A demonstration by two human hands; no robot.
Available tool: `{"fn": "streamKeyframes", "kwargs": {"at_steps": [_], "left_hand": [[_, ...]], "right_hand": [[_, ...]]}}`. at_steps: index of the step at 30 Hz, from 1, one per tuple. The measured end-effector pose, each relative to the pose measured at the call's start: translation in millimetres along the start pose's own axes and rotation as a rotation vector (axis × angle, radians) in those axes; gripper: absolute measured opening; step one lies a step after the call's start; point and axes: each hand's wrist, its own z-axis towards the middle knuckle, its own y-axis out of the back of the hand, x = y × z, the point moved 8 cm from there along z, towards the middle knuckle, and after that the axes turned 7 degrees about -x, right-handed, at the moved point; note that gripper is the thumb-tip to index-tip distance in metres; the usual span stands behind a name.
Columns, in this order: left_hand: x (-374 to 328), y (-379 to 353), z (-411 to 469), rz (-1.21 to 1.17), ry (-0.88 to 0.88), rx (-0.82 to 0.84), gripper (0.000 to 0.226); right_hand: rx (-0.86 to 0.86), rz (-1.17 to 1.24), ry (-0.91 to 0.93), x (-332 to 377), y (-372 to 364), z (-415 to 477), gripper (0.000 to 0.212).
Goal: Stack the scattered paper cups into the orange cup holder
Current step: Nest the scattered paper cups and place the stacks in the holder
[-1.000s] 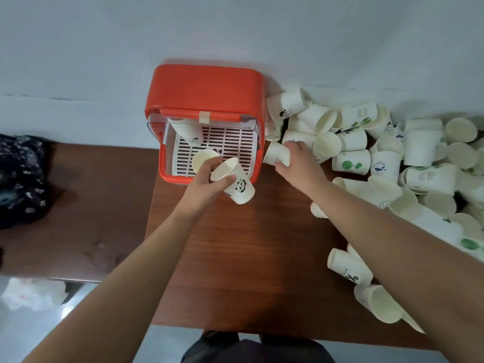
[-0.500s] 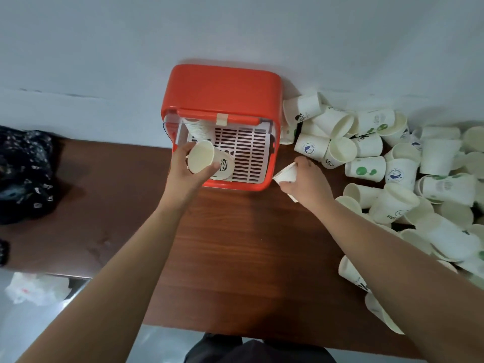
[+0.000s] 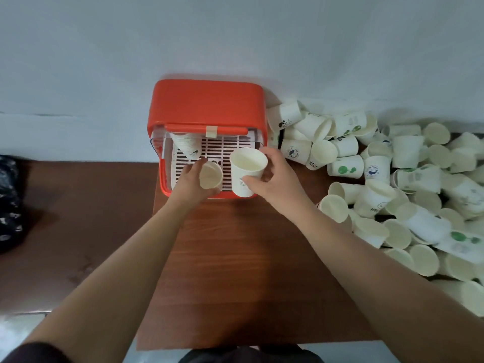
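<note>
A: Where does the orange cup holder [image 3: 207,106] sit?

B: At the far edge of the table [image 3: 235,271], back against the wall [image 3: 235,35]. In front of it bare wood runs to the near edge. The scattered paper cups [image 3: 408,195] crowd its right side, the nearest touching it. Well to its left lies a dark patterned cloth [image 3: 9,205].

A: And the hands?

B: Both are at the holder's open front. The left hand [image 3: 191,183] curls round a small cup [image 3: 210,175], its mouth facing up, over the slatted tray [image 3: 230,148]. The right hand [image 3: 277,179] clamps a larger cup [image 3: 247,170], thumb on the near side and fingers behind, at the holder's front right corner. The two cups are just beside each other.

A: What's inside the holder?

B: A nested stack [image 3: 186,145] in its back left corner, tilted.
</note>
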Motion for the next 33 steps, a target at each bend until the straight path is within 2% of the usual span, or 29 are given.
{"fn": "streamKeyframes", "kwargs": {"at_steps": [3, 5, 8, 10, 12, 16, 21, 26, 31, 33], "left_hand": [[13, 2, -2, -0.073, -0.02, 0.121, 0.104], [22, 10, -6, -0.19, -0.009, 0.123, 0.092], [32, 29, -11, -0.354, 0.091, 0.014, 0.054], [36, 37, -12, -0.457, 0.121, -0.014, 0.051], [34, 40, -12, -0.504, 0.111, 0.005, 0.059], [21, 34, -8, -0.388, -0.008, 0.065, 0.045], [25, 29, -1, -0.241, -0.044, -0.007, 0.046], [25, 30, 3, -0.22, -0.056, -0.048, 0.047], [21, 43, -17, -0.237, -0.074, -0.165, 0.036], [10, 38, -31, -0.261, -0.108, -0.141, 0.027]], "right_hand": [[0.016, 0.038, 0.018, 10, -28, 2, 0.064], [0.013, 0.051, 0.034, 18, -46, 5, 0.063], [-0.001, 0.043, 0.07, 26, -67, 9, 0.062], [-0.005, -0.025, 0.09, 29, -78, 12, 0.062], [-0.012, -0.111, 0.088, 23, -89, 15, 0.066], [0.064, -0.285, 0.014, -4, -107, 22, 0.072], [0.082, -0.415, 0.013, -17, -112, 25, 0.064], [0.071, -0.371, 0.029, -11, -114, 26, 0.066], [0.044, -0.389, 0.024, -6, -75, 2, 0.056], [0.033, -0.42, 0.036, -10, -41, -20, 0.049]]}}
